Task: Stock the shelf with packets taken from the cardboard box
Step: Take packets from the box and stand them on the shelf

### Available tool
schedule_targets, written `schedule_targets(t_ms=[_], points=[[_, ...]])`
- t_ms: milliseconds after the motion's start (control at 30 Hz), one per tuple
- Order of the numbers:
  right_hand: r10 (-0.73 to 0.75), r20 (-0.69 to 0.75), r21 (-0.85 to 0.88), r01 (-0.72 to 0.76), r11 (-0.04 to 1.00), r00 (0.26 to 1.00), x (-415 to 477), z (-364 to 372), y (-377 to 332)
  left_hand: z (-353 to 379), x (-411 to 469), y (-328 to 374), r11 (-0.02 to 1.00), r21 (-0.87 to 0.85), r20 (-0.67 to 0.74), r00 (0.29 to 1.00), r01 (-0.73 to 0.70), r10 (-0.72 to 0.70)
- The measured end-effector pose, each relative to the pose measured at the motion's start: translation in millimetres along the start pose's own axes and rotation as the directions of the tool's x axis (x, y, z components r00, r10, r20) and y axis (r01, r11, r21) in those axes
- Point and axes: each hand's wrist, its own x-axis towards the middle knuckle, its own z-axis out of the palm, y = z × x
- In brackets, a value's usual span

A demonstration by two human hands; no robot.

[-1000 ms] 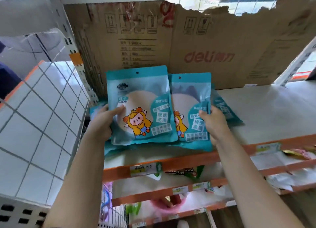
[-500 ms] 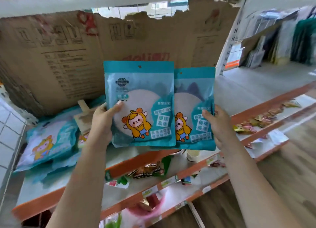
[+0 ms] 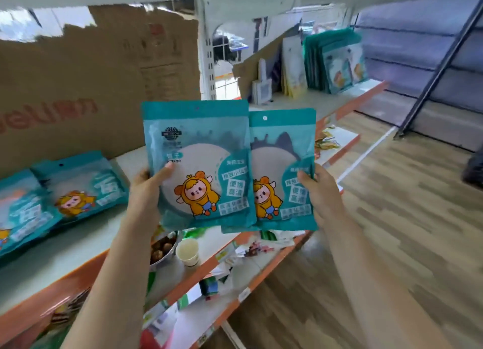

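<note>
The front packet (image 3: 198, 163) and rear packet (image 3: 283, 171) stand upright and overlapping in the air, above the shelf (image 3: 86, 233) edge. They look light, thin and slick — likely floppy — so low side edges suit best. The left hand (image 3: 146, 191) pinches the front one, the right hand (image 3: 320, 191) the rear; fingers (image 3: 164, 172) clamped, thumbs on the faces.

Left packet (image 3: 198, 165) overlaps right packet (image 3: 285, 171); cardboard box (image 3: 78, 74) behind-left; loose packets (image 3: 86, 186) on shelf (image 3: 78, 244) before box.
</note>
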Motion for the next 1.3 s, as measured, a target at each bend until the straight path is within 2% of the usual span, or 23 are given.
schedule_targets(t_ms=[233, 467, 700, 933, 1167, 1300], points=[[0.073, -0.198, 0.032, -0.068, 0.997, 0.977, 25, -95, 7, 110, 5, -33, 0.997, 0.056, 0.136, 0.989, 0.055, -0.062], [0.121, -0.381, 0.105, -0.087, 0.991, 0.917, 71, -168, 15, 212, 33, -65, 0.989, 0.112, 0.236, 0.965, 0.094, -0.118], [0.115, -0.443, 0.136, -0.061, 0.989, 0.889, 166, -222, 7, 327, 89, -87, 0.991, 0.074, 0.281, 0.952, 0.107, -0.124], [0.086, -0.468, 0.083, -0.053, 0.995, 0.879, 269, -258, -17, 423, 151, -96, 0.995, 0.062, 0.267, 0.959, 0.078, -0.092], [0.12, -0.483, 0.111, -0.075, 0.991, 0.867, 331, -290, -11, 491, 187, -117, 0.985, 0.084, 0.274, 0.947, 0.15, -0.168], [0.135, -0.481, 0.136, -0.079, 0.988, 0.866, 370, -316, -5, 531, 202, -131, 0.983, 0.121, 0.257, 0.953, 0.135, -0.162]])
